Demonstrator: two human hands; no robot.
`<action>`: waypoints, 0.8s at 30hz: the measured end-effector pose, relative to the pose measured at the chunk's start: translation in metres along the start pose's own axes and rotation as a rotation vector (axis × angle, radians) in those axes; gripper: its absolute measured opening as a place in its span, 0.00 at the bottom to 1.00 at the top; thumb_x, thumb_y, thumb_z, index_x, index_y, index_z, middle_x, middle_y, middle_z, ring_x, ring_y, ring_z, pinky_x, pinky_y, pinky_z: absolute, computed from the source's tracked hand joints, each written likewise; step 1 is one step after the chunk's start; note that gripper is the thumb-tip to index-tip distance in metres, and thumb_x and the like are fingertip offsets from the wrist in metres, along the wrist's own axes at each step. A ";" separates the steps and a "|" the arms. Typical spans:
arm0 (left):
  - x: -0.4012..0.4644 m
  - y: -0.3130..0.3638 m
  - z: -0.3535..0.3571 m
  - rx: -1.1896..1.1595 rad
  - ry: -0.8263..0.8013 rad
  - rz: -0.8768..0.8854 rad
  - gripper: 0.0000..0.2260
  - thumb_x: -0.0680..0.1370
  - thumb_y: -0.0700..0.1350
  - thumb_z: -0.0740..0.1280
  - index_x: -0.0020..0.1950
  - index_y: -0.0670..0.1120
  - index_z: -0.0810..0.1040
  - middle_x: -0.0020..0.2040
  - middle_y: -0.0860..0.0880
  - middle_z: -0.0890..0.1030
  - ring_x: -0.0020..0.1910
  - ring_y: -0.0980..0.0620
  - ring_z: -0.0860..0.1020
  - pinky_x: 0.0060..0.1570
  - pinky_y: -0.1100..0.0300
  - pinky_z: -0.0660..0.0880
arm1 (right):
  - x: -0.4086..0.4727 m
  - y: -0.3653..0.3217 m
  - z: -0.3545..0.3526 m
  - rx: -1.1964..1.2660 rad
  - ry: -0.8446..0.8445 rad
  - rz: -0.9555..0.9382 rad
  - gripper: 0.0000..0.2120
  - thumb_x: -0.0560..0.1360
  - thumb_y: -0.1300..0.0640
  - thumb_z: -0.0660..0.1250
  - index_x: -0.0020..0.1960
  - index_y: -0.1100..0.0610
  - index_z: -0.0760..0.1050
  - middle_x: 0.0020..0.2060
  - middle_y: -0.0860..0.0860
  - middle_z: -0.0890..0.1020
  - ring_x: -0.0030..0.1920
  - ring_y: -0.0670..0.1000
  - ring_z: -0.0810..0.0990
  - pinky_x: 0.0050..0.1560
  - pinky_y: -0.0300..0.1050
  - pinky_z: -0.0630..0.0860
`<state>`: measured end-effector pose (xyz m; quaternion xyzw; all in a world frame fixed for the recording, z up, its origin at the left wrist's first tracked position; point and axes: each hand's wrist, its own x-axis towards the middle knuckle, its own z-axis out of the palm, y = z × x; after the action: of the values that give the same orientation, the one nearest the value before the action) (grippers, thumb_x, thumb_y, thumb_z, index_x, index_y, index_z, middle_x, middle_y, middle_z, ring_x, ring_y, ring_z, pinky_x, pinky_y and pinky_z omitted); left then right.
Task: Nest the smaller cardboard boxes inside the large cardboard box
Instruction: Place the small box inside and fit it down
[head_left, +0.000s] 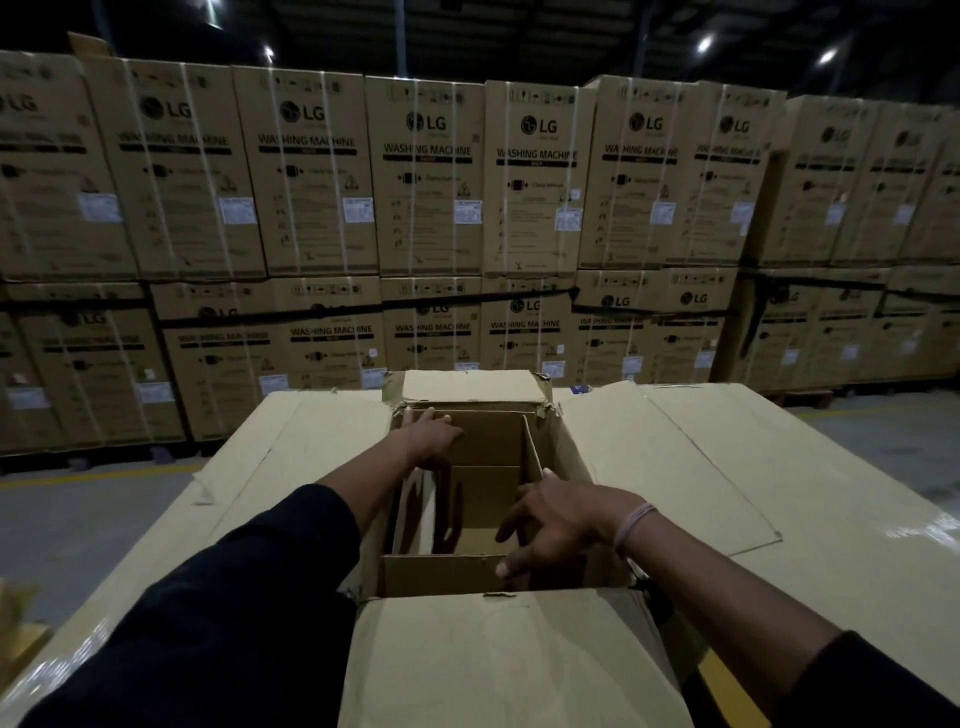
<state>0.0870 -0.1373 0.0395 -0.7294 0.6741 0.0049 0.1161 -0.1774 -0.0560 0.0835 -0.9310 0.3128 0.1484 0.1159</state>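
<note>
Large box (519, 654) open | smaller box (488, 441) inside | both hands on its rim

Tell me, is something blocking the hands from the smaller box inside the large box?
Nothing visible does. The left hand rests on the far wall of the smaller box, the right hand on its near right corner, inside the open large box.
</note>
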 end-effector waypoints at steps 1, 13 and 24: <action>0.001 -0.001 0.001 -0.002 0.001 0.004 0.30 0.82 0.49 0.65 0.82 0.54 0.57 0.84 0.47 0.52 0.82 0.39 0.46 0.75 0.31 0.42 | 0.000 0.000 0.000 0.002 0.001 -0.005 0.31 0.76 0.30 0.65 0.74 0.46 0.74 0.78 0.55 0.68 0.82 0.58 0.56 0.80 0.62 0.40; -0.012 -0.015 0.004 -0.006 0.040 -0.004 0.25 0.84 0.44 0.60 0.82 0.53 0.60 0.83 0.47 0.55 0.82 0.40 0.47 0.77 0.33 0.43 | -0.005 -0.009 0.001 0.005 -0.023 0.048 0.29 0.78 0.35 0.67 0.75 0.44 0.72 0.81 0.56 0.63 0.84 0.58 0.46 0.80 0.64 0.40; -0.018 -0.016 -0.001 0.031 0.122 0.028 0.28 0.82 0.46 0.65 0.81 0.54 0.62 0.83 0.41 0.49 0.82 0.38 0.42 0.78 0.34 0.43 | -0.006 -0.012 -0.004 -0.040 0.008 0.049 0.30 0.77 0.35 0.69 0.76 0.43 0.71 0.82 0.57 0.58 0.83 0.64 0.46 0.80 0.65 0.47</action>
<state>0.1006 -0.1191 0.0460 -0.7170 0.6900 -0.0483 0.0861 -0.1740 -0.0445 0.0910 -0.9257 0.3331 0.1535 0.0924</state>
